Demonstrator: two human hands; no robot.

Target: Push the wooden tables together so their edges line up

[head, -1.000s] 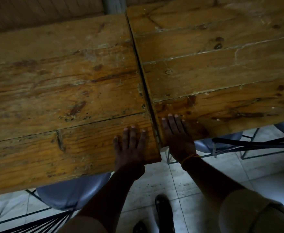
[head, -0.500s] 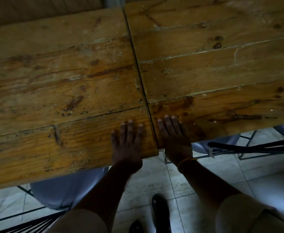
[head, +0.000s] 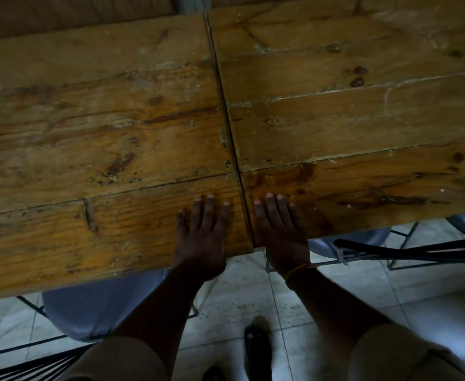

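Observation:
Two worn wooden plank tables fill the upper view, side by side. The left table and the right table meet along a thin dark seam running from top centre down to the near edge. The left table's near edge sits a little closer to me than the right table's. My left hand lies flat, fingers spread, on the left table's near right corner. My right hand lies flat on the right table's near left corner, an orange band on its wrist. Neither hand holds anything.
A grey-blue chair seat is tucked under the left table, another chair seat with a black wire frame under the right one. Pale floor tiles and my dark shoe show below. A wooden wall runs behind the tables.
The near edge offset between the two tables has shrunk slightly, and the seam looks tighter. Both hands stay flat on the same corners; the view has shifted a little.

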